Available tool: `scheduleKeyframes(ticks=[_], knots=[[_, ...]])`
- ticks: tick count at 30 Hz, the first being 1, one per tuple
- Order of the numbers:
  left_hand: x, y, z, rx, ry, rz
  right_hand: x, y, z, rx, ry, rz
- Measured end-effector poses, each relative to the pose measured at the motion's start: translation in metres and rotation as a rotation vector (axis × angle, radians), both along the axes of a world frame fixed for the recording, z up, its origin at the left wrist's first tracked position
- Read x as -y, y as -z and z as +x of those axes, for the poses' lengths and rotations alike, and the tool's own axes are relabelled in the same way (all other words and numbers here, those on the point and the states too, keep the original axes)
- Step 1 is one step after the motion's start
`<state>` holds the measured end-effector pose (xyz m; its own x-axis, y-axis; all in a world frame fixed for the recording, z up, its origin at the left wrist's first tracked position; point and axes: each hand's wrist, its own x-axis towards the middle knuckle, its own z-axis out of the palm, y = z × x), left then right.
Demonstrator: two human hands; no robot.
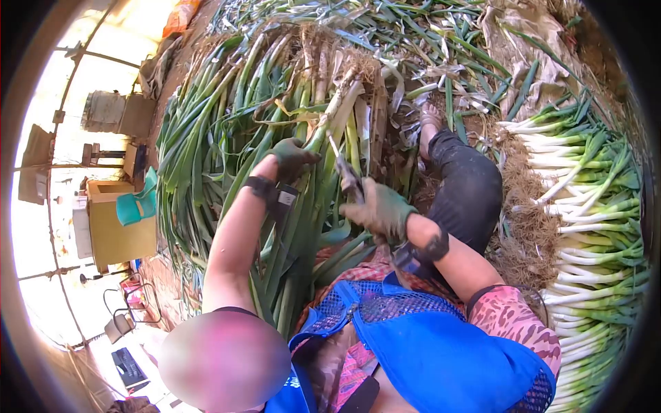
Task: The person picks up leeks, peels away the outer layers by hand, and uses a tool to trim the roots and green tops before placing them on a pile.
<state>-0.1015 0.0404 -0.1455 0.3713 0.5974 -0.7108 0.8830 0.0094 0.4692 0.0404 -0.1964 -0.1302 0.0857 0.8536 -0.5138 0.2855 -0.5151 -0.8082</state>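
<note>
My left hand (296,157), in a green work glove, is closed around the stalk of a long green onion (337,103). The onion's root end points up and away from me, and its leaves trail back towards my body. In my gloved right hand (382,206) is a grey air gun (352,180) with a thin nozzle aimed towards that stalk, close beside it. Under and beyond my hands lies a big heap of unpeeled green onions (206,131), with soil and roots on their ends.
Cleaned green onions (578,220) lie in a long row at the right, roots towards me. My bent leg (468,186) is between that row and the heap. Stripped leaves (413,34) litter the ground beyond. A wooden cabinet (124,234) and a chair (131,310) stand at the left.
</note>
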Motion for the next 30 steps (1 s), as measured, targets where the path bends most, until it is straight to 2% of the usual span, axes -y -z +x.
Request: scheduleKeyframes(ticks=[5,8,9,14,16,17,18,19,20,22,24,28,30], knots=[[0.012,-0.059,-0.004,-0.116,0.171,0.117,0.021,-0.011,-0.027,-0.018,-0.089,0.115],[0.006,-0.038,-0.012,0.015,0.094,0.044,0.008,-0.01,-0.018,0.022,-0.033,-0.011],[0.006,-0.031,-0.01,-0.012,0.099,0.107,0.005,0.007,-0.019,0.045,0.012,-0.076],[0.009,-0.025,-0.007,0.041,0.094,0.047,0.008,0.02,-0.024,0.065,0.024,0.046],[0.008,-0.022,-0.008,0.054,0.089,0.038,-0.009,0.016,-0.014,0.032,0.027,0.026],[0.009,-0.022,-0.008,0.055,0.082,0.036,-0.018,0.008,-0.009,0.06,0.067,0.127],[0.01,-0.021,-0.008,0.056,0.076,0.034,-0.034,0.011,-0.002,0.076,0.052,0.077],[0.01,-0.018,-0.008,0.051,0.088,0.048,-0.047,0.01,-0.001,0.088,0.153,0.086],[0.009,-0.013,-0.008,0.046,0.101,0.062,-0.069,0.031,0.006,0.164,0.127,0.036],[0.009,-0.006,-0.008,0.043,0.121,0.091,-0.098,0.039,0.02,0.089,0.172,0.008],[0.011,-0.003,-0.009,0.05,0.128,0.119,-0.115,0.04,0.033,0.156,0.149,-0.02],[0.008,-0.004,-0.008,0.035,0.202,0.148,-0.093,0.034,0.03,-0.04,0.169,-0.089],[0.009,0.007,-0.015,0.246,0.106,0.121,-0.074,0.044,0.014,0.14,0.077,0.087]])
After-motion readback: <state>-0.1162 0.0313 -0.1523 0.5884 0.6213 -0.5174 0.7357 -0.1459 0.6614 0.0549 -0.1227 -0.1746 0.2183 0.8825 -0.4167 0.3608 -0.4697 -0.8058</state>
